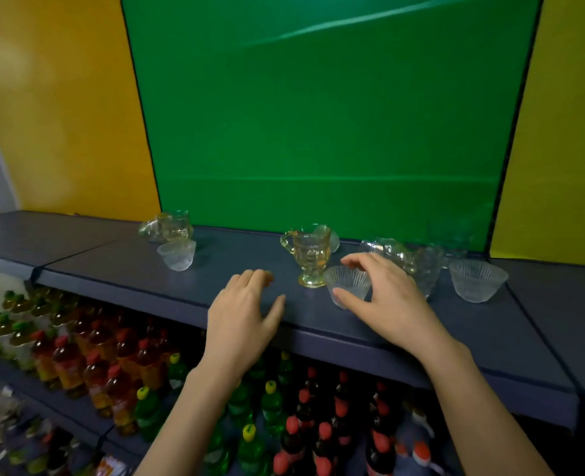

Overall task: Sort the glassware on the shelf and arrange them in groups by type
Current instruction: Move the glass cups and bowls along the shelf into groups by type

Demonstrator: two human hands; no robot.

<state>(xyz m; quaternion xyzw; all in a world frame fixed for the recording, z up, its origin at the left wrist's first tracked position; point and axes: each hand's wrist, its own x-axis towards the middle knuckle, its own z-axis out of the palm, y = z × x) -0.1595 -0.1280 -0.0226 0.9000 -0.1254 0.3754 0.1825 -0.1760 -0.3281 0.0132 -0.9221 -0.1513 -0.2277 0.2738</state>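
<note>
Right hand (390, 300) forms the working grip: thumb low at the near wall and fingers arched over the far rim of a small ribbed glass bowl (347, 283), closing around it, though whether the bowl is fully pinched or only cupped cannot be told. It sits near the front edge of the dark shelf (129, 269), just beside an amber footed mug (310, 257) that stands upright with its handle to the left. Taking the bowl from above suits its low, flared shape, and it keeps the fingers clear of the mug. Left hand (246, 310) is spread flat and holds nothing, its fingertips over the shelf front, probably steadying the body or waiting to receive a piece. A matching ribbed bowl (476, 280) stands well apart to the right, so the likely aim is to bring the two bowls together. Between them is a crowded cluster of clear glasses (411, 261), partly hidden behind the right hand, and another glass peeks out behind the mug. Far left, a second cluster (171, 228) has a small clear cup (177, 255) in front. The types are mixed across the shelf, so sorting looks at an early stage. Rows of bottles (119, 365) fill the shelves below.
</note>
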